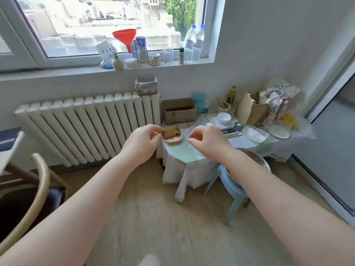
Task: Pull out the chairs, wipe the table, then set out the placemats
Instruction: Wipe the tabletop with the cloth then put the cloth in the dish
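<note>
A crumpled yellow-brown cleaning cloth (172,130) lies on a small pink dish (173,140) at the near left corner of a low side table (172,166). My left hand (143,143) reaches it, and thumb and forefinger pinch the cloth's left corner while it still rests on the dish. My right hand (208,140) hovers just right of the dish over a pale green mat (183,151). Its fingers are loosely curled and hold nothing. A wooden chair with a curved back (39,181) stands at the lower left.
A white radiator (86,127) runs along the wall under the window sill. A blue stool (233,191) carrying a metal bowl (257,156) stands under my right forearm. The side table holds a cardboard box (179,111), a white bowl on a scale (223,117) and bags. A glass door is at the right.
</note>
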